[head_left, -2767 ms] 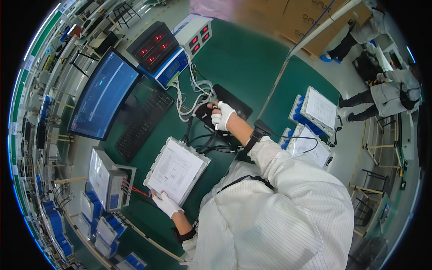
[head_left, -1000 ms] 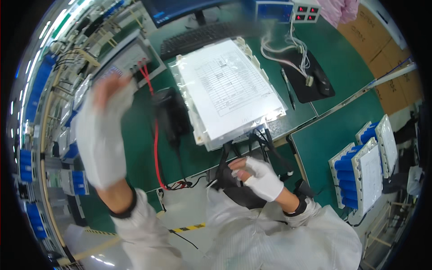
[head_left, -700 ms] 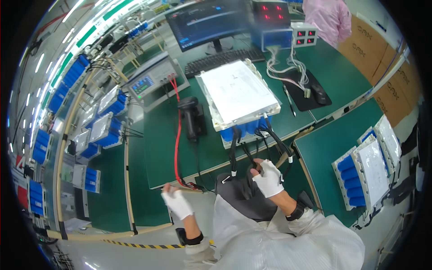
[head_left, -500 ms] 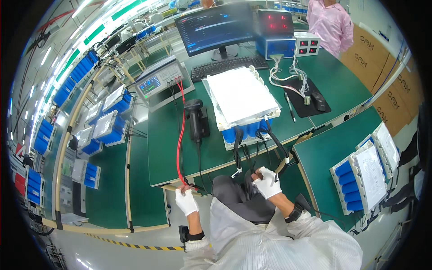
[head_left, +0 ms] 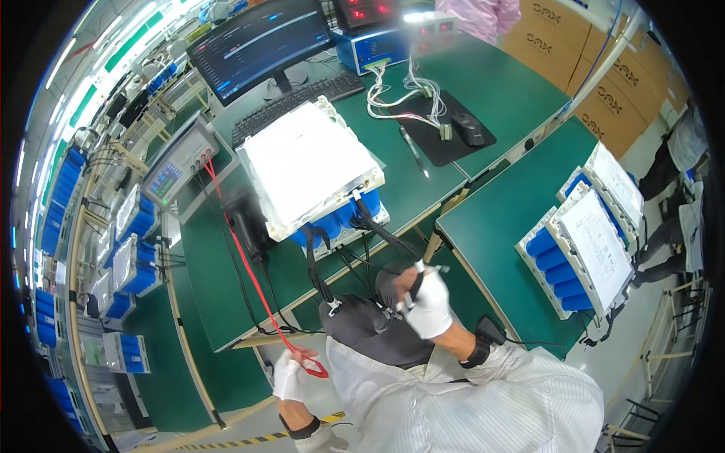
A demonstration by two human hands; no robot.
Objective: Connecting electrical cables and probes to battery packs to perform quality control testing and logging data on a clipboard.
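My left hand (head_left: 289,377), in a white glove with bare fingertips, is closed on a red test lead (head_left: 259,293) whose looped end (head_left: 315,368) sticks out past the fingers. The lead runs up to a bench meter (head_left: 181,167). Gloved the same way, my right hand (head_left: 427,303) grips a thick black cable (head_left: 389,240) near its white-banded end, above my lap. That cable comes from a battery pack (head_left: 306,162) with blue cells and a white top, lying on the green bench. A second black cable bundle (head_left: 317,275) hangs from the pack onto my knee. The fingers partly hide the gripped cable's tip.
A black handheld scanner (head_left: 248,225) stands left of the pack. Behind are a keyboard (head_left: 302,106), monitor (head_left: 260,45) and blue instrument box (head_left: 370,49). A mouse (head_left: 468,128) lies to the right. More packs sit on the right-hand table (head_left: 483,226) and the left racks.
The view has turned, shifting the bench leftward. My left hand has drawn the red lead's end nearer to me. My right hand now holds the black cable's end, which hung beside it earlier.
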